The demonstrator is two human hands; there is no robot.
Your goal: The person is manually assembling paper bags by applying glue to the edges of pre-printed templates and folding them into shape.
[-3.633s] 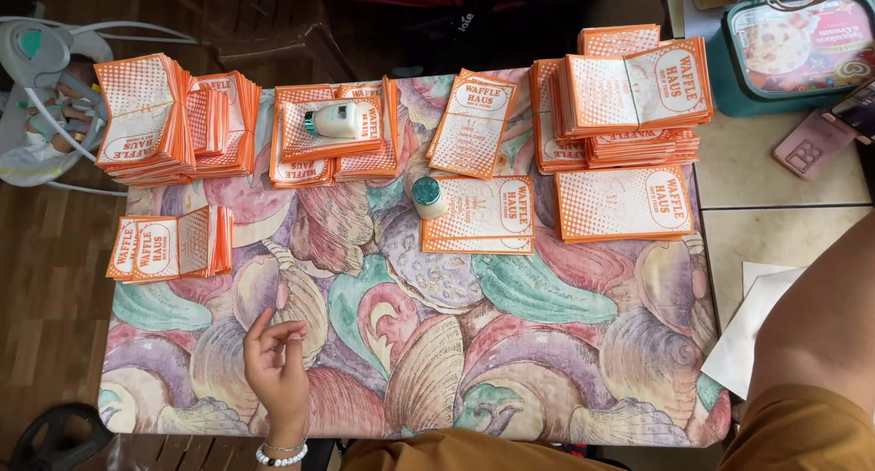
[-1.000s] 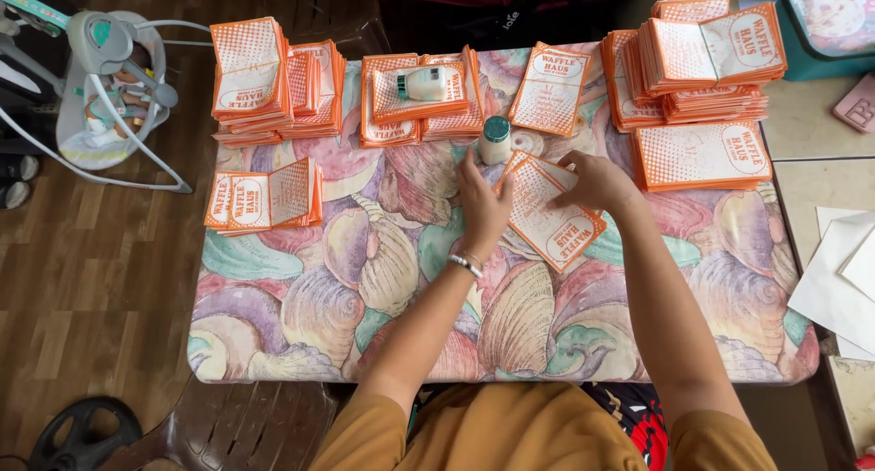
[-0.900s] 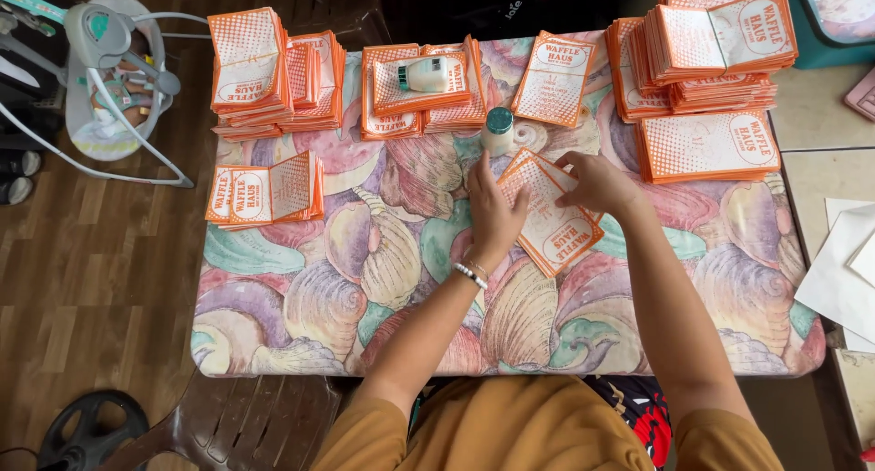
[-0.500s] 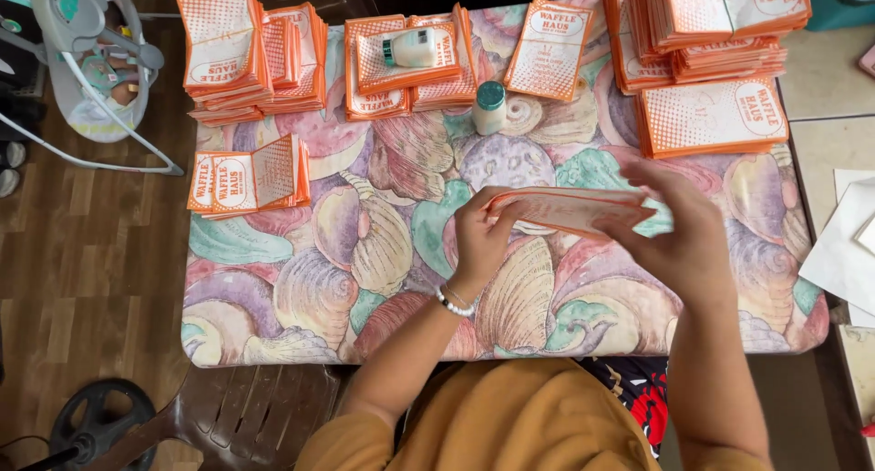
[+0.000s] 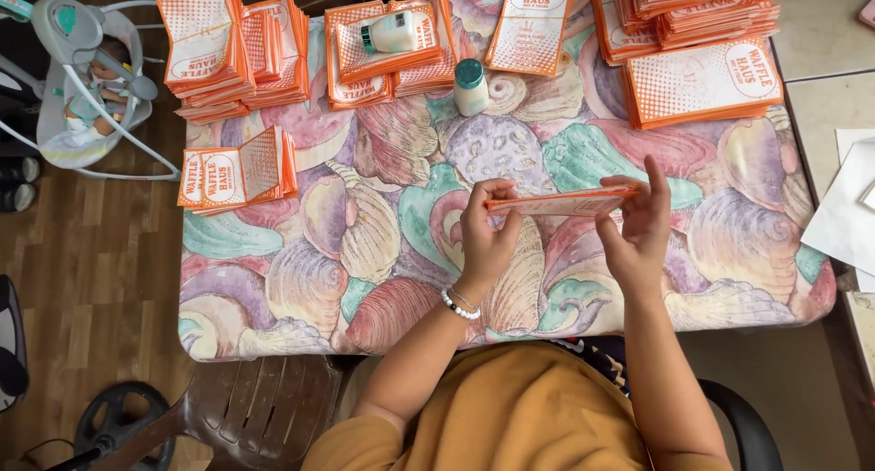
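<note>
Between the two hands, a flat orange-and-white paper bag (image 5: 561, 202) is held edge-on above the shell-patterned tablecloth (image 5: 383, 252). The left hand (image 5: 485, 238) is closed on the bag's left end with fingers pinched over it; the right hand (image 5: 638, 225) grasps the right end, thumb underneath and fingers raised along the edge.

Just beyond the left hand a small white bottle with a teal cap (image 5: 470, 86) stands upright on the cloth. Farther beyond it, a white tube-shaped bottle (image 5: 392, 33) lies on its side on top of a stack of orange paper bags (image 5: 387, 56). Far to the left of the left hand a short fanned pile of folded bags (image 5: 239, 168) is seen, with a taller stack (image 5: 205, 47) beyond it. Beyond the right hand a large flat pile of bags (image 5: 702, 83) is laid near the table's right edge.

Open cloth is left around and beneath both hands, up to the near table edge.

Compared with half a second earlier, the bag is held at much the same height, and the right hand's fingers are now spread more upright.
</note>
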